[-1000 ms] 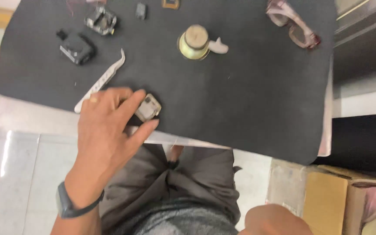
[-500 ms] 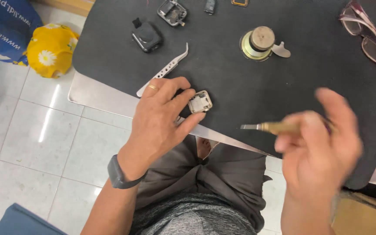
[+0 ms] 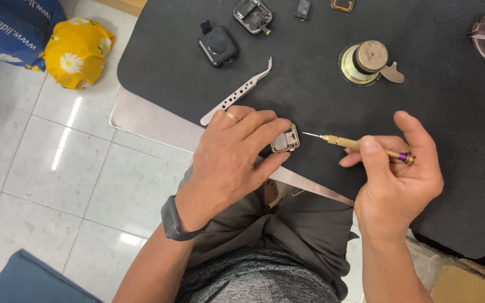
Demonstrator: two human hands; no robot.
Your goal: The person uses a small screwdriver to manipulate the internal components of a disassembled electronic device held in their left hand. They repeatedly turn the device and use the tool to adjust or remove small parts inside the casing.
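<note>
Black mat [image 3: 422, 185] edge: left hand [image 3: 237, 154] pinches watch case [image 3: 286, 139], right hand [image 3: 397, 174] grips screwdriver [image 3: 360, 146].

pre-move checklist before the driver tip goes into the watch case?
1. Left hand pins small square watch case on black mat: ok.
2. Right hand grips brass screwdriver: ok.
3. Tip aimed at case, a short gap off: ok.
4. Tip seated on a screw: not ok.
5. Screw position in case: cannot tell.
6. Tweezers lie clear of the tip's path: ok.
</note>
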